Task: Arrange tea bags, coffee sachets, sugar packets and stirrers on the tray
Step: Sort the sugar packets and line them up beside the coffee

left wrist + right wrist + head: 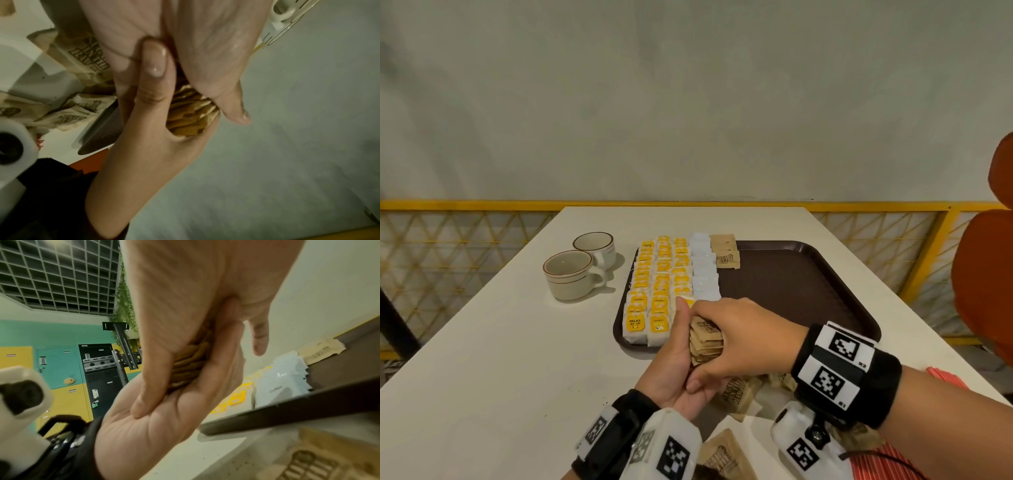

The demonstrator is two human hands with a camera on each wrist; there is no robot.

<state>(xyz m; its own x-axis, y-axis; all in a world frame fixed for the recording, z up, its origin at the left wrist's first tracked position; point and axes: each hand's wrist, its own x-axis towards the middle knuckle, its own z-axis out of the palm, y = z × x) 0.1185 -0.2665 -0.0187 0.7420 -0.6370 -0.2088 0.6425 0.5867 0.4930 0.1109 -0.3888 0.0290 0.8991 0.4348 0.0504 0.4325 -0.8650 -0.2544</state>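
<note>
A stack of brown sugar packets (pixel 707 342) is held between both hands over the front edge of the dark brown tray (pixel 791 284). My left hand (pixel 671 370) cradles it from below, thumb up along its left side. My right hand (pixel 743 335) grips it from above, thumb tucked under. The wrist views show the stack (pixel 191 116) (pixel 189 366) squeezed between the palms. On the tray lie three columns of yellow tea bags (pixel 659 284), a column of white coffee sachets (pixel 703 270) and two brown sugar packets (pixel 726 253) at the far end.
Two cream cups (pixel 571 274) stand left of the tray. Loose sugar packets (pixel 736 394) lie on the white table under my right wrist. Red striped stirrers (pixel 948 378) lie at the near right. The right half of the tray is bare. An orange chair (pixel 986 274) stands at the right.
</note>
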